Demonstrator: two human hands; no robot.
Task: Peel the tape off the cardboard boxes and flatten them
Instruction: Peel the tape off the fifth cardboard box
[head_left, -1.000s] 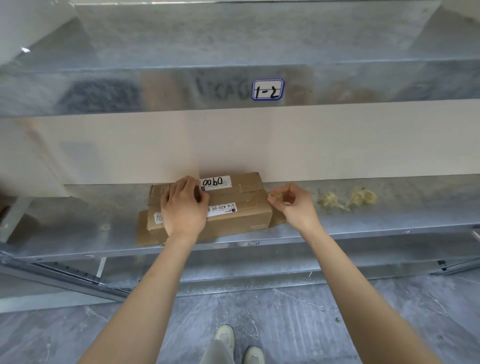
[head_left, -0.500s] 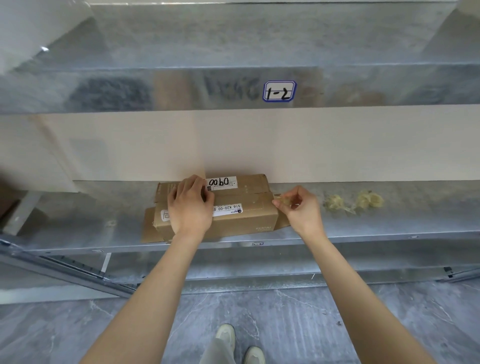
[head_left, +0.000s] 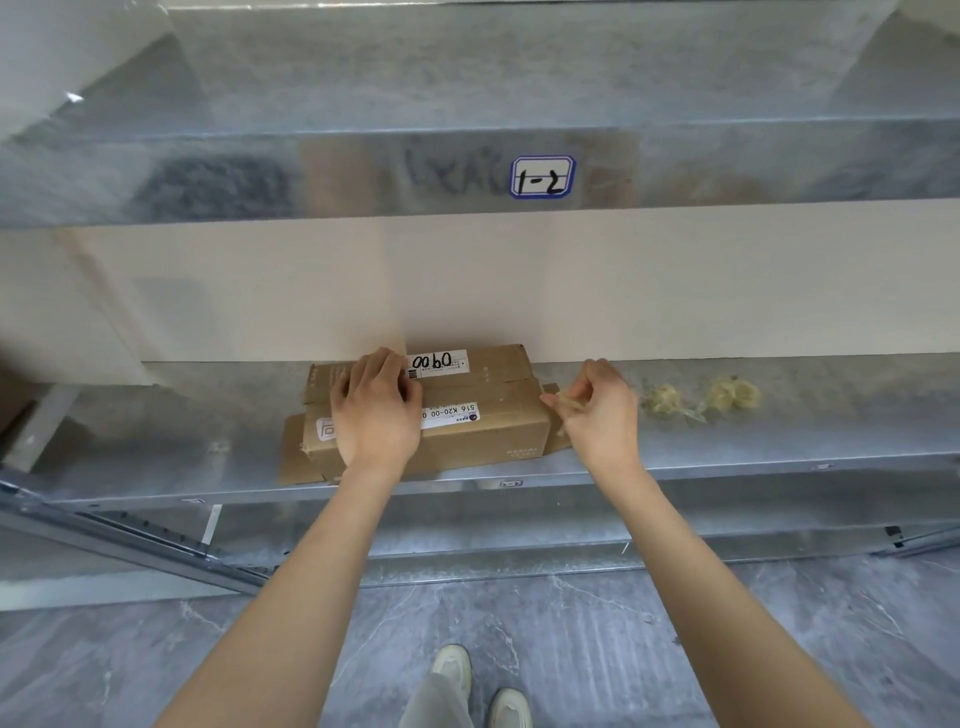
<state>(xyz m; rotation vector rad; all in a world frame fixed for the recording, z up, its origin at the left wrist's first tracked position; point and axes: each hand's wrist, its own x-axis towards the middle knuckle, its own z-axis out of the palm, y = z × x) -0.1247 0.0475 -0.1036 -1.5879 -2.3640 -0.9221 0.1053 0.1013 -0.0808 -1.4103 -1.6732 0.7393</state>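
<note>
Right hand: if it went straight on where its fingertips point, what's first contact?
Most likely the cardboard box: the right hand, pinching a scrap of tape, points left at the box's right end, where a small flap sticks out nearest. The gap looks slight, though depth is hard to judge.

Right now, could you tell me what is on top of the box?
The left hand rests on the box, beside an upper label and a lower label partly hidden under the hand.

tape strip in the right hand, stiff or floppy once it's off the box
Probably floppy: the tape looks thin and crinkled where the right hand pinches it. Likely to clump on itself, like the crumpled wads beside it on the shelf.
</note>
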